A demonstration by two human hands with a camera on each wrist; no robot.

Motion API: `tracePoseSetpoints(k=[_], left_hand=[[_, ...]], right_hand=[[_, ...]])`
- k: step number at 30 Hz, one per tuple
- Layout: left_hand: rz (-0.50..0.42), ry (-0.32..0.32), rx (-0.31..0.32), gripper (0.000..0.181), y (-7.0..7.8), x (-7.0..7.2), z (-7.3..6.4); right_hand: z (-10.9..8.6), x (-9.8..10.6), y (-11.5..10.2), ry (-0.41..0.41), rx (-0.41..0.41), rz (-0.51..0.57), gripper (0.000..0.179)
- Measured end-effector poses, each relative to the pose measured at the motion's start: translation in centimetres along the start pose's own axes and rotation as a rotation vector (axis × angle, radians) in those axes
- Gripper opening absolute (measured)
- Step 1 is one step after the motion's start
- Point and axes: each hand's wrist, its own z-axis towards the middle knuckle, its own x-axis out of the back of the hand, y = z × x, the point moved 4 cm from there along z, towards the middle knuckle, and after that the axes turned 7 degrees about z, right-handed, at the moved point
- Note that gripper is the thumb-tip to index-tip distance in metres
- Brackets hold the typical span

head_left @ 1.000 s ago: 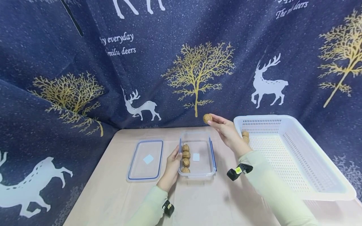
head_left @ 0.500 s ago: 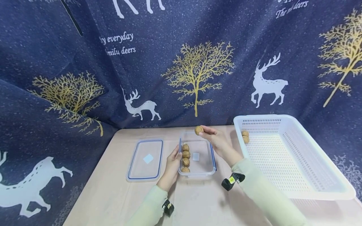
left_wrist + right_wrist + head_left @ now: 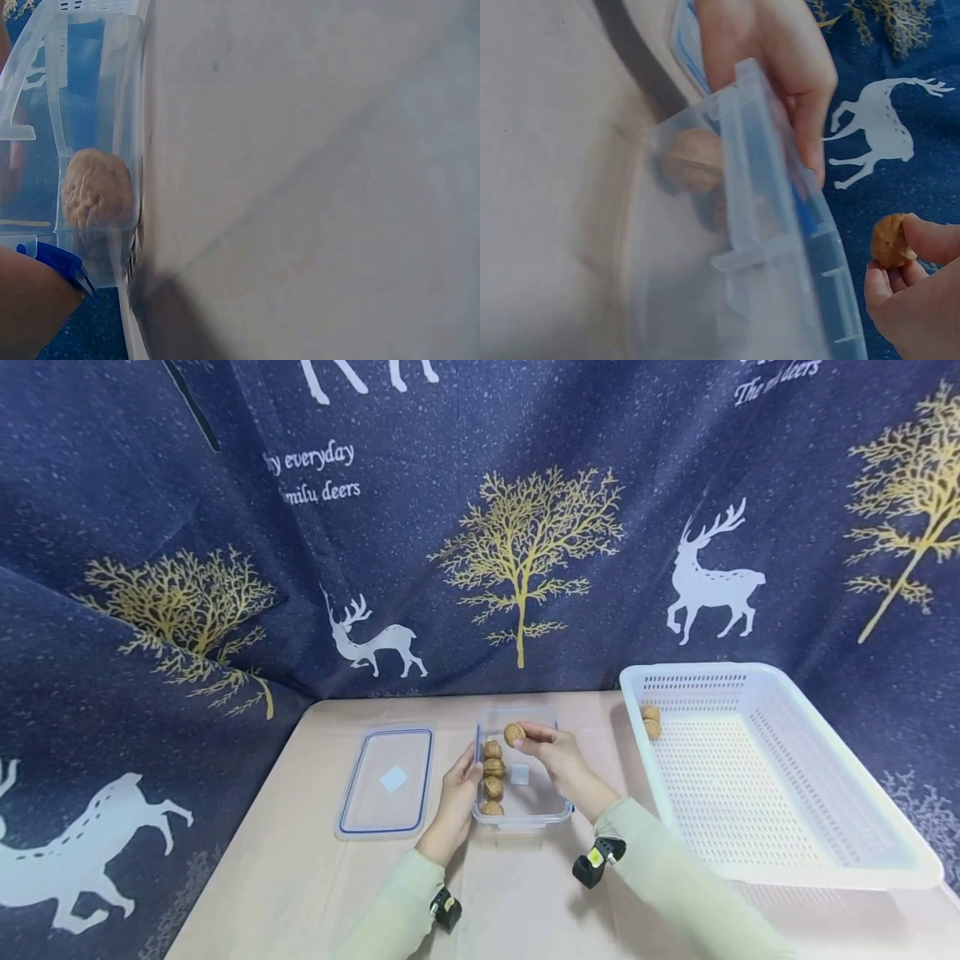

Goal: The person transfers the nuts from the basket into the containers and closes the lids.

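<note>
In the head view, my right hand (image 3: 564,767) pinches a walnut (image 3: 513,734) between thumb and fingertips, over the far part of a clear plastic food container (image 3: 525,820). That held walnut (image 3: 889,241) also shows in the right wrist view, above the container's rim. Several walnuts (image 3: 493,767) stand in a row along the container's left wall. My left hand (image 3: 453,797) holds this left side, its thumb near the rim; part of its grip is hidden. In the left wrist view, a walnut (image 3: 97,187) shows through the clear wall near a blue-edged latch (image 3: 56,261).
A clear lid with a blue seal (image 3: 386,783) lies flat left of the container. On the right stands a white perforated basket (image 3: 892,827), two walnuts (image 3: 652,722) visible in its far left corner. Behind the table hangs a dark blue cloth (image 3: 465,610) with deer and trees.
My right hand has moved left and down with the walnut, from beyond the container's far right corner to over its inside. The left hand and container stay in place.
</note>
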Motion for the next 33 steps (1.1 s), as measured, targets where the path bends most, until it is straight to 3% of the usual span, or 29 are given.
tracePoseSetpoints(k=[4, 13, 29, 33], left_hand=[[0.0, -0.003, -0.006, 0.05, -0.1, 0.0, 0.0], [-0.009, -0.001, 0.017, 0.05, 0.0, 0.1, -0.2], [-0.016, -0.005, 0.013, 0.05, 0.0, 0.0, -0.1], [-0.024, -0.029, 0.023, 0.051, 1.6, -0.1, -1.0]], right_hand=[[0.5, -0.2, 1.3, 0.039, -0.028, -0.034, 0.042], [1.0, -0.7, 2.8, 0.109, 0.033, -0.046, 0.04], [2.2, -1.2, 5.0, 0.189, 0.012, -0.193, 0.034], [2.2, -1.1, 5.2, 0.19, -0.009, -0.192, 0.034]])
